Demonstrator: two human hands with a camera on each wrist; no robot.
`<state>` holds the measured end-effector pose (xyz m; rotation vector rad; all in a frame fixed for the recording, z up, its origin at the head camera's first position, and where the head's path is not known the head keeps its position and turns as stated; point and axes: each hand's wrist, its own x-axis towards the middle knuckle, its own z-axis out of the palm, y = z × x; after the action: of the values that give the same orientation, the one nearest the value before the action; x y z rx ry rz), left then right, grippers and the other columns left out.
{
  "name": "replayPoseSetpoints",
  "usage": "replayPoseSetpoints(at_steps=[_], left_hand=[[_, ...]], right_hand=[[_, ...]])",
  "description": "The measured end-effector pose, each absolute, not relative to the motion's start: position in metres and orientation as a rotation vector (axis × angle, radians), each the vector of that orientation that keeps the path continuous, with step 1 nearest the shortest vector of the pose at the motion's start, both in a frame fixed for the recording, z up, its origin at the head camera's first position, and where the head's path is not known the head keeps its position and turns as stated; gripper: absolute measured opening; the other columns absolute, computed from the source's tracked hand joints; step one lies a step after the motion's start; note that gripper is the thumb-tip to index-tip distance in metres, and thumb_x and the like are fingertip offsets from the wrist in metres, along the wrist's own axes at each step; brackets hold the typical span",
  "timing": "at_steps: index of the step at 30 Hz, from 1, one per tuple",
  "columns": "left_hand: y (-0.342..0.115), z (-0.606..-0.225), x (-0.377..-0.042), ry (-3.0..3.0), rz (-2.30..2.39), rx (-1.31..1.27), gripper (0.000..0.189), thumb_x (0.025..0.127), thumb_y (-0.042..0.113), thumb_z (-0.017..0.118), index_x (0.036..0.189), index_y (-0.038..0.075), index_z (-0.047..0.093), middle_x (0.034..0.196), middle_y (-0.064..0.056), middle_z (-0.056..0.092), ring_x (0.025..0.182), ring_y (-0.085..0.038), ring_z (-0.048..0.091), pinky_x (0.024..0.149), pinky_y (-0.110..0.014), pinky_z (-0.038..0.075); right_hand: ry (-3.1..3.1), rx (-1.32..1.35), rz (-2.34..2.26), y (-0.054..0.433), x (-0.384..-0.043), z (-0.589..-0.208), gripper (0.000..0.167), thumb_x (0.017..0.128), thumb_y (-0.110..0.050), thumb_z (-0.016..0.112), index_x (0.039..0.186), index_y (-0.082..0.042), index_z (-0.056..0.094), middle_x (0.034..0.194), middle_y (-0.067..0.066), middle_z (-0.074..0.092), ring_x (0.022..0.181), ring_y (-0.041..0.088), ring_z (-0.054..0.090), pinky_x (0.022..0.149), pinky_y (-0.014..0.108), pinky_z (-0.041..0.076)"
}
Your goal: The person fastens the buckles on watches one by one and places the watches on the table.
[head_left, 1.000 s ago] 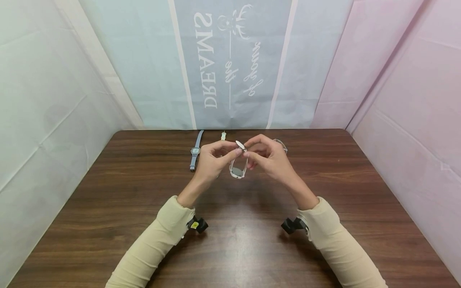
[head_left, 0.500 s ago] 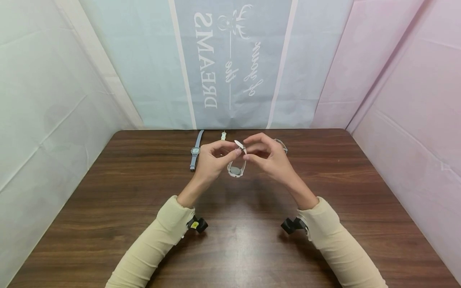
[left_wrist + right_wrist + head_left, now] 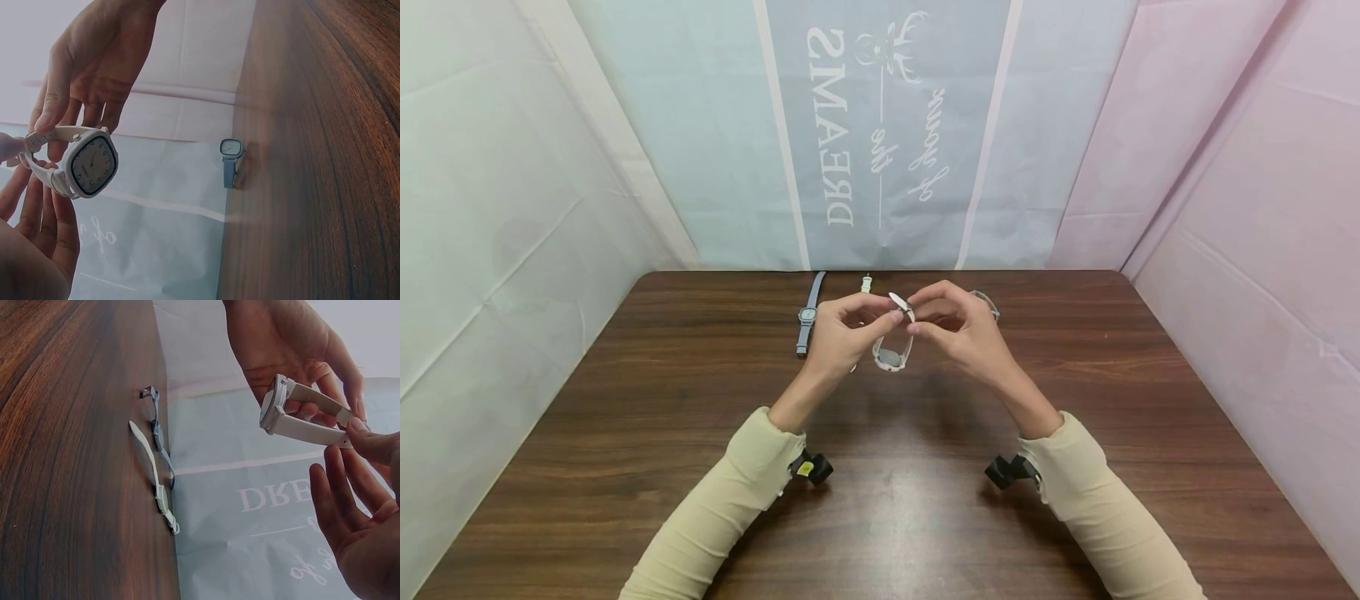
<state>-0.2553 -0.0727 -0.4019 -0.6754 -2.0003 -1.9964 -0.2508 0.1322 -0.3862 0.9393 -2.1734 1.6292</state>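
A white wristwatch (image 3: 890, 359) with a squarish dial hangs from both hands above the table, its strap bent into a loop. My left hand (image 3: 841, 337) pinches the strap near its buckle end between thumb and fingers. On the other side my right hand (image 3: 961, 321) pinches the strap, with the thumb on the band and the other fingers spread behind. The left wrist view shows the watch dial (image 3: 94, 165) facing outward. The strap ends (image 3: 345, 419) overlap at the fingertips in the right wrist view; the buckle is partly hidden by fingers.
A blue watch (image 3: 807, 314) lies left of the left hand on the brown table (image 3: 895, 517). Beside it, a pale green watch (image 3: 162, 497) is partly hidden in the head view. Behind the right hand lies a blue-grey watch (image 3: 231, 148). A printed cloth (image 3: 887, 233) hangs behind.
The right thumb and fingers have parted a little and the thumb has slid slightly down the strap. The watch case has swung slightly left. The left hand has hardly moved.
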Motion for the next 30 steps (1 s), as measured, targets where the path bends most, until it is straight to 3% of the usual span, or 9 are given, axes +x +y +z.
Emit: replayPoseSetpoints(at_steps=[16, 30], left_hand=[[-0.0707, -0.4034, -0.2546, -2.026, -1.996, -0.706, 0.015, 0.088, 0.009, 0.08, 0.101, 0.001, 0.079, 0.082, 0.009, 0.075, 0.069, -0.008, 0.065, 0.061, -0.021, 0.051], [-0.0711, -0.4042, -0.2556, -2.044, -1.977, -0.722, 0.013, 0.088, 0.009, 0.081, 0.099, 0.002, 0.08, 0.077, 0.004, 0.074, 0.065, -0.008, 0.061, 0.053, -0.021, 0.044]], right_hand=[[-2.19, 0.91, 1.634, 0.133, -0.2531, -0.3875, 0.028, 0.084, 0.006, 0.081, 0.107, 0.001, 0.066, 0.093, 0.019, 0.078, 0.087, 0.004, 0.075, 0.082, 0.022, 0.058], [-2.172, 0.913, 1.639, 0.1327, -0.2543, -0.3892, 0.027, 0.082, 0.008, 0.081, 0.105, 0.002, 0.068, 0.091, 0.02, 0.078, 0.083, 0.005, 0.074, 0.077, 0.021, 0.057]])
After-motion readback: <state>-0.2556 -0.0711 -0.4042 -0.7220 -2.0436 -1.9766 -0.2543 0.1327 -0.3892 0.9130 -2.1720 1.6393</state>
